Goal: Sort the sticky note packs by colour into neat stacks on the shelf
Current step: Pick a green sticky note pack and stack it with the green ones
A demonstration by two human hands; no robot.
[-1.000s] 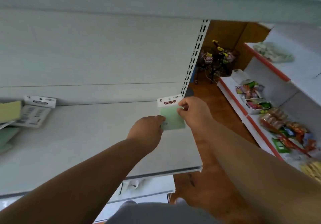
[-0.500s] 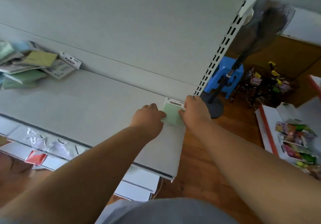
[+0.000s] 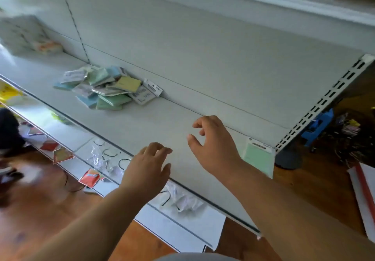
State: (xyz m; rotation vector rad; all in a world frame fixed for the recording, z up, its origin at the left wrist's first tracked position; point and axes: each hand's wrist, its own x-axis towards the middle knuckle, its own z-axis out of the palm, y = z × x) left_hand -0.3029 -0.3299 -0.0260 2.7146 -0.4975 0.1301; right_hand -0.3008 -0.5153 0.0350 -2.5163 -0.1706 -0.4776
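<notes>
hovering over the shelf (image 3: 154, 116), our left hand (image 3: 147, 166) and right hand (image 3: 215, 147) hang loose, grasping nothing; a green pack (image 3: 257, 157) lies at right, the jumbled pile (image 3: 105, 88) upper left.

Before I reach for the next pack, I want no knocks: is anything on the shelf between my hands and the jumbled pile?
Nothing visible. Both the left hand and right hand hover empty over bare shelf, and the stretch up to the pile of packs is clear. The placed green pack lies off to the right.
</notes>
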